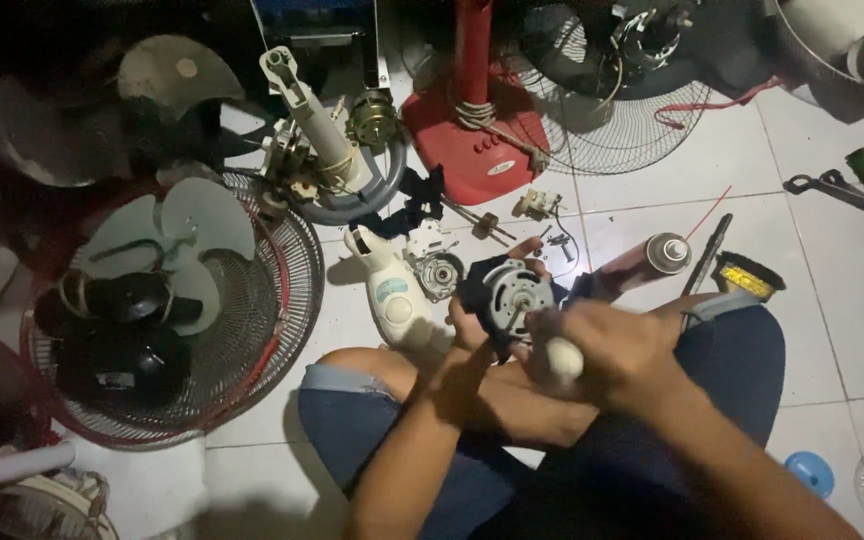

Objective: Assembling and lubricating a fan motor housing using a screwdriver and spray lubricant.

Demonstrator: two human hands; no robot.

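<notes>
Over the person's folded knees, the left hand (472,325) cups a round fan motor (514,292) from below and behind, fingers curled around its dark casing so the silver face and shaft look up. Just right of the motor, the right hand (612,350) is closed tight around a white-handled tool (564,360), its handle end poking out toward the motor's lower edge. Beside the motor's left side lies a white plastic housing (392,300) on the tile. Right of the motor stands a spray can (657,258). Beyond the motor sits a red fan base (477,140), and far left of it a wire fan guard (242,330).
</notes>
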